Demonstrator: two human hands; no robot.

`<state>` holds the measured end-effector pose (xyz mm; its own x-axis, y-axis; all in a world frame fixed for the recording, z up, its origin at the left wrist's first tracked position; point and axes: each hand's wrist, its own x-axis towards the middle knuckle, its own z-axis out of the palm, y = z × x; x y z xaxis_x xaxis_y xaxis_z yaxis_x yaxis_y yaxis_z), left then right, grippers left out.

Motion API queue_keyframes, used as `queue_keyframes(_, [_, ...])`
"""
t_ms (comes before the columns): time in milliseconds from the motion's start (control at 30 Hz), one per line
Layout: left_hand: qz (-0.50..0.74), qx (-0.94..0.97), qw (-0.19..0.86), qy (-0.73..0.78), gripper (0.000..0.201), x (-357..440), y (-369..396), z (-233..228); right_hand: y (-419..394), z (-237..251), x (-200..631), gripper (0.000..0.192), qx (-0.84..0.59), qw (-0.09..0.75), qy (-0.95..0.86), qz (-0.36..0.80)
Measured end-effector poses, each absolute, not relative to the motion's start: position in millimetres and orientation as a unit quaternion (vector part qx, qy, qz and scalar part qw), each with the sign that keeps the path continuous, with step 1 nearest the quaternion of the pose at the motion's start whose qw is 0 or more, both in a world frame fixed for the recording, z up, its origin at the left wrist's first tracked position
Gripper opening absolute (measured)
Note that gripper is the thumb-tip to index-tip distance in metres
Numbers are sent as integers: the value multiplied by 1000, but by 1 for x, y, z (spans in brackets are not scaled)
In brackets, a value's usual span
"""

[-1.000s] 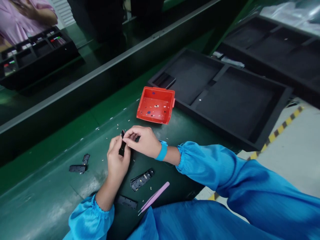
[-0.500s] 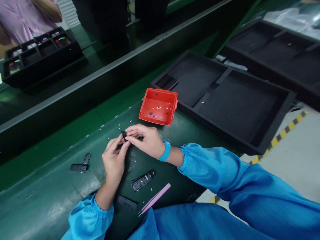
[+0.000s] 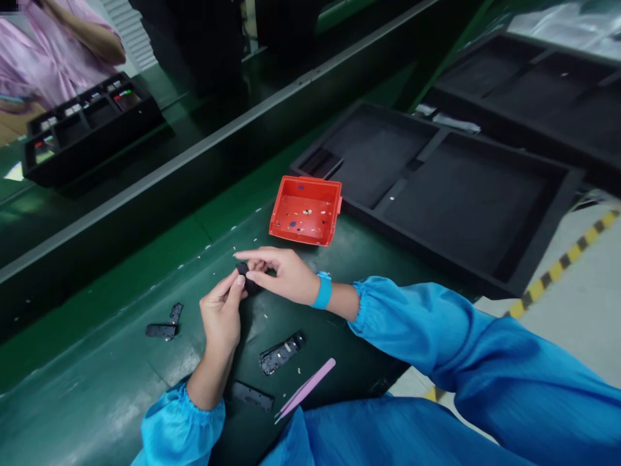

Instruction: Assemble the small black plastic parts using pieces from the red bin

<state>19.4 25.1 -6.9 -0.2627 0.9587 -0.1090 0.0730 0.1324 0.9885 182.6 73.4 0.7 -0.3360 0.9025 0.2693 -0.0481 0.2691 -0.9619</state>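
Between my two hands is a small black plastic part (image 3: 243, 270), mostly covered by fingers. My left hand (image 3: 222, 316) pinches it from the near side with thumb and fingertips. On its right, my right hand (image 3: 286, 275) has the thumb against it and the index finger stretched out past it; the other fingers curl behind. Below the hands lie a black housing with a circuit board (image 3: 281, 353), a plain black housing piece (image 3: 252, 395) and pink tweezers (image 3: 306, 391). Two joined-looking black parts (image 3: 163, 329) rest to the left on the green mat.
A red bin (image 3: 305, 217) with tiny scattered bits stands beyond my hands. Large black divided trays (image 3: 478, 207) occupy the right. Across a raised metal rail (image 3: 208, 142), a person in a pink shirt (image 3: 63, 52) is behind a black compartment box (image 3: 97, 145).
My right index finger has straightened and lifted off the black part, which now sits turned differently in my fingers. The view has shifted slightly.
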Motion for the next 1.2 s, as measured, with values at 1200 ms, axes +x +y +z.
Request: queue_keyframes(1200, [462, 505, 377, 624, 26, -47, 149, 26, -10, 38, 220, 22, -121, 180, -964, 153])
